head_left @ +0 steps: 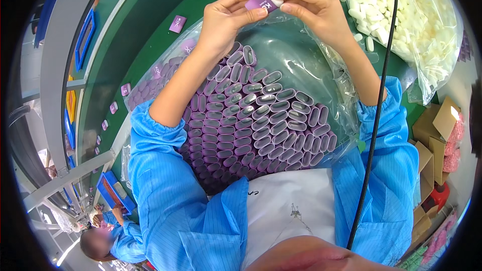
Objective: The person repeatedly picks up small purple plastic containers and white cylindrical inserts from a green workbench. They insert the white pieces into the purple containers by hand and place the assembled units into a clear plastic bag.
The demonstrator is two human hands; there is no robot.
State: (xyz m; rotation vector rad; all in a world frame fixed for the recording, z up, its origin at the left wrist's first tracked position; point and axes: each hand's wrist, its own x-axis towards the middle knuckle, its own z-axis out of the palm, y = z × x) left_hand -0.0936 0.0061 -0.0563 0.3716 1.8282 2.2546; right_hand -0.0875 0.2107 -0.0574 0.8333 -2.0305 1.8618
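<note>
At the top middle, my left hand [223,22] is closed around a small purple printed plastic casing [258,2], thumb and fingers on its sides. My right hand [319,12] pinches a white oval plastic piece [275,2] at the casing's right end. The two parts touch there; how deep the white piece sits inside, I cannot tell. Below my hands, many open purple casings [241,115] stand packed in rows in a clear plastic bag [291,45], hollow ends up.
A clear bag of white oval pieces [379,7] lies at the upper right, with some loose ones beside it. Purple casings [177,23] sit spaced along the green surface at left. Cardboard boxes [427,165] stand at right. A black cable [374,135] crosses the view. Another person [128,241] is at lower left.
</note>
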